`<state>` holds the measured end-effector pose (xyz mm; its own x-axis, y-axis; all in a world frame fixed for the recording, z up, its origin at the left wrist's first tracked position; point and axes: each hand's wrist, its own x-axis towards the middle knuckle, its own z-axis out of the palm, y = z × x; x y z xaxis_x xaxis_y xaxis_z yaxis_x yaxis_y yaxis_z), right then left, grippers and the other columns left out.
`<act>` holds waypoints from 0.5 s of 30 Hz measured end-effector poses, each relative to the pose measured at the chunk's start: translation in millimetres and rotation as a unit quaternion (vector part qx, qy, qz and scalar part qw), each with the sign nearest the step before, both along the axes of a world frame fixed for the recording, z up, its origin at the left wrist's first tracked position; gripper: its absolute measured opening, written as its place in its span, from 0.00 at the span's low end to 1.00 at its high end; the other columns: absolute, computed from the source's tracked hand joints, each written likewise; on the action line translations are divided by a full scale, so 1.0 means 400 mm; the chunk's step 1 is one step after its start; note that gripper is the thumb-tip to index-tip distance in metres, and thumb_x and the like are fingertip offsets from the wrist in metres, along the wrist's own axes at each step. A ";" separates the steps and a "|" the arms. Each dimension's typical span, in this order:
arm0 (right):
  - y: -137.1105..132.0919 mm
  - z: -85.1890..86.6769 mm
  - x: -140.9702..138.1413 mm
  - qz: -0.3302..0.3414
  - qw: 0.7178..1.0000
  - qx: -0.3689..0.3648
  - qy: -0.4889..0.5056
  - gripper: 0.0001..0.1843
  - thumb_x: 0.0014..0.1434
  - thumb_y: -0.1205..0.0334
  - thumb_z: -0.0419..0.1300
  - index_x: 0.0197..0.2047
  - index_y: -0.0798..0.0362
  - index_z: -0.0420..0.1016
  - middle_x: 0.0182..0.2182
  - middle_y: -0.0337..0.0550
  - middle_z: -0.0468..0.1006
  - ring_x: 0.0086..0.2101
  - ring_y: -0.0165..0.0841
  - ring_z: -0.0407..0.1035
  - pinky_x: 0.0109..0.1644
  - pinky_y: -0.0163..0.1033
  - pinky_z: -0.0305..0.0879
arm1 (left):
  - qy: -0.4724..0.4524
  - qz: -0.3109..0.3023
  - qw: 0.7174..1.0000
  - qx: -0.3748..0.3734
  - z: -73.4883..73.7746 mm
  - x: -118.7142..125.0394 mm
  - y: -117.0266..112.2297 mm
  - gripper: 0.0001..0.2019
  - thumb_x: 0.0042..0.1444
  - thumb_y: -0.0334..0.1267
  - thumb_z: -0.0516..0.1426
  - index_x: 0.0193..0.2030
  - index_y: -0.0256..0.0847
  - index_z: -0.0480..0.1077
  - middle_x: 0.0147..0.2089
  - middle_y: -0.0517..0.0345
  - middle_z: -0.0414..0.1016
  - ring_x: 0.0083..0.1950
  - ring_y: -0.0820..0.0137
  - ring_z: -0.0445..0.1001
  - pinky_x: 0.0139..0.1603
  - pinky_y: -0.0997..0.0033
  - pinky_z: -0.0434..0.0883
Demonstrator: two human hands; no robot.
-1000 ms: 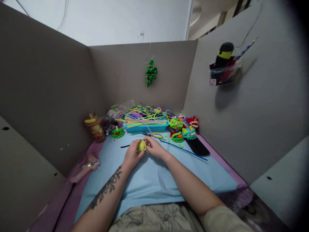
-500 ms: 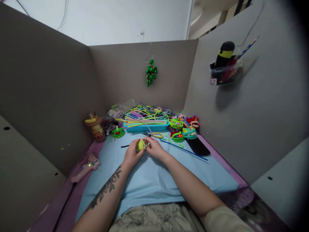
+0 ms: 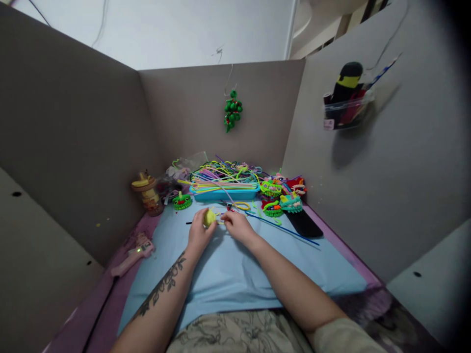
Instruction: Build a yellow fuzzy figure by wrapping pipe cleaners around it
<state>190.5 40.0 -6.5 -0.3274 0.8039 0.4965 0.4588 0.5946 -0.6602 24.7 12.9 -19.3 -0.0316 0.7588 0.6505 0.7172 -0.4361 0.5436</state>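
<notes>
My left hand [image 3: 199, 229] is closed around a small rounded bundle of yellow pipe cleaner [image 3: 209, 217]. Thin yellow ends stick out of its right side toward my right hand [image 3: 237, 226]. The fingers of that hand are pinched together at those ends, a small gap from the bundle. Just beyond the fingers lie a pair of scissors [image 3: 228, 207], partly hidden, and a looped yellow pipe cleaner [image 3: 241, 206]. A short black stem [image 3: 189, 223] shows to the left of my left hand.
Behind stands a blue tray [image 3: 225, 194] heaped with pipe cleaners. Fuzzy finished figures [image 3: 273, 208] and a black phone-like slab [image 3: 304, 225] lie at right, with a long blue pipe cleaner [image 3: 283, 228]. A pink glue gun [image 3: 133, 256] and a lidded cup [image 3: 147, 195] are at left.
My hands have drawn slightly apart. The yellow bundle has turned and shifted left with my left hand, and its thin ends now show between the hands.
</notes>
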 end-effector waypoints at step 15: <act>-0.036 0.067 0.032 0.144 0.977 0.072 0.142 0.11 0.52 0.73 0.52 0.31 0.53 0.74 0.28 0.41 0.74 0.33 0.31 0.68 0.38 0.37 0.65 | -0.143 0.039 0.988 -0.050 -0.034 -0.034 0.040 0.22 0.49 0.40 0.59 0.52 0.42 0.65 0.51 0.48 0.69 0.53 0.60 0.69 0.51 0.58 0.69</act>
<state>203.3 25.7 20.3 -0.3622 0.6136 0.7017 0.0686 0.7683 -0.6364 11.1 29.0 -32.9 -0.2630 0.8071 0.5286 0.5578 -0.3198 0.7659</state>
